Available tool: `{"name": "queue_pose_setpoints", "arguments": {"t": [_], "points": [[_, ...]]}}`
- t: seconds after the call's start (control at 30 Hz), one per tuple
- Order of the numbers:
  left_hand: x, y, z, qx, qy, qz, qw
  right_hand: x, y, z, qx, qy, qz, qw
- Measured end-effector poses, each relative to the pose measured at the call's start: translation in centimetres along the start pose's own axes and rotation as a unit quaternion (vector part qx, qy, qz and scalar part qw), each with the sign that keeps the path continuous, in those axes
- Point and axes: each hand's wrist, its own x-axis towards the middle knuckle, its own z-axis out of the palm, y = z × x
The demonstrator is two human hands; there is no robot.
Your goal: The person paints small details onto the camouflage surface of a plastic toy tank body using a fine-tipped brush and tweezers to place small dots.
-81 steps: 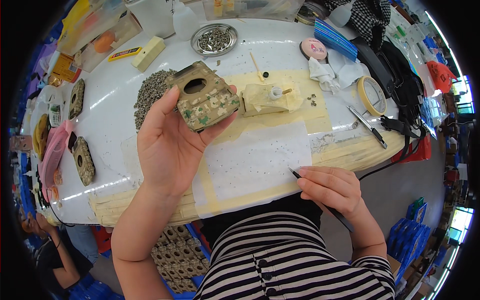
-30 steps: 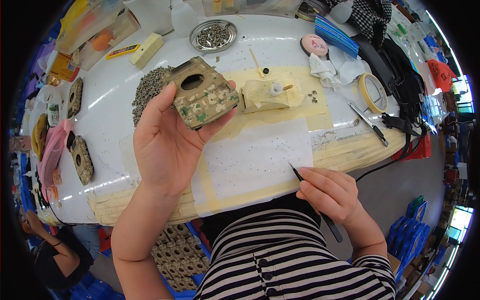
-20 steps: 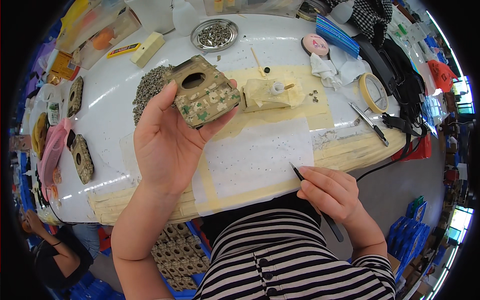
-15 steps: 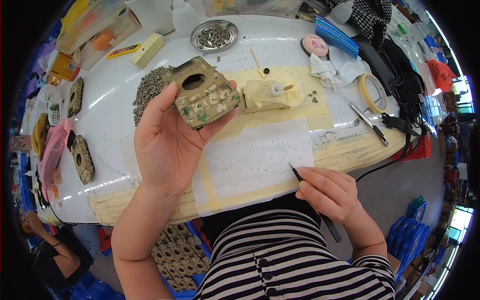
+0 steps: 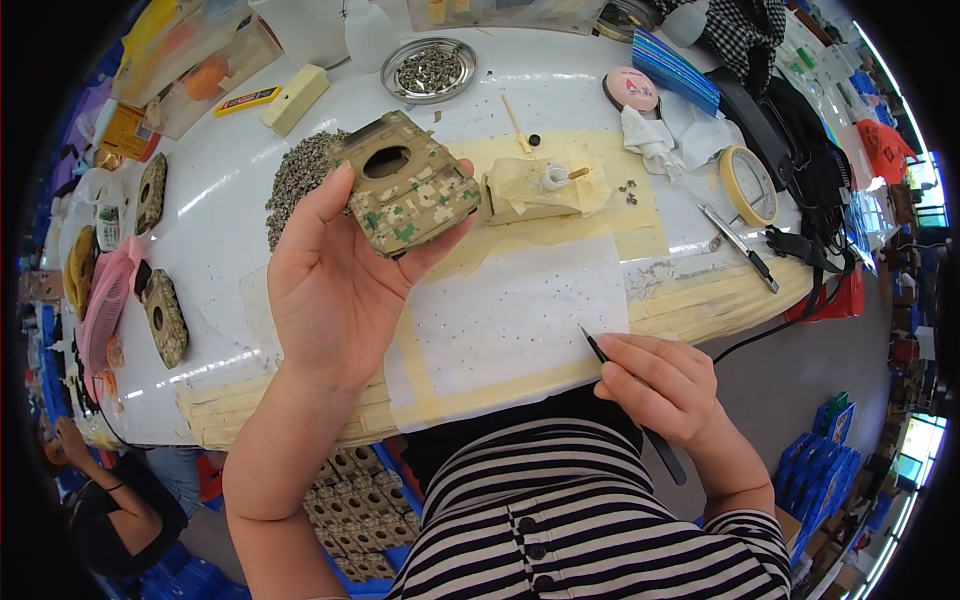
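Note:
My left hand (image 5: 335, 285) holds up a camouflage-patterned plastic shell (image 5: 405, 183) with a round hole in it, above the white table (image 5: 230, 220). My right hand (image 5: 660, 385) rests at the table's near edge, fingers closed around black tweezers (image 5: 595, 345) whose tip points onto a white paper sheet (image 5: 515, 315) dotted with tiny specks. Behind the sheet, on yellowish masking tape, a taped block (image 5: 530, 195) carries a small white cup with a stick in it.
A heap of small grey parts (image 5: 300, 180) lies behind my left hand, a metal dish of screws (image 5: 428, 70) farther back. Two more camouflage shells (image 5: 165, 320) lie at the left. A tape roll (image 5: 750, 185), a second pair of tweezers (image 5: 738, 248) and black bags sit right. Another person (image 5: 110, 510) is lower left.
Almost nothing has moved. My right hand turned the tweezers slightly, so the handle points more steeply down than 2.7 s ago; the shell stays held up in my left hand.

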Motion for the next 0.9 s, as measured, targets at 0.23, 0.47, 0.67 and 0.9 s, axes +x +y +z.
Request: {"name": "queue_pose_setpoints", "arguments": {"t": [0.23, 0.47, 0.67, 0.9], "points": [[0.01, -0.04, -0.04, 0.006, -0.002, -0.002, 1.000, -0.35, -0.36, -0.16, 0.234, 0.064, 0.235, 0.941], [-0.03, -0.04, 0.02, 0.004, -0.004, 0.000, 1.000, 0.34, -0.17, -0.47, 0.397, 0.083, 0.427, 0.808], [-0.05, -0.01, 0.04, 0.001, -0.006, -0.001, 1.000, 0.47, 0.01, -0.26, 0.397, 0.072, 0.437, 0.804], [-0.03, -0.02, -0.03, -0.006, -0.007, -0.003, 1.000, 0.51, -0.05, -0.24, 0.390, 0.068, 0.437, 0.808]]}}
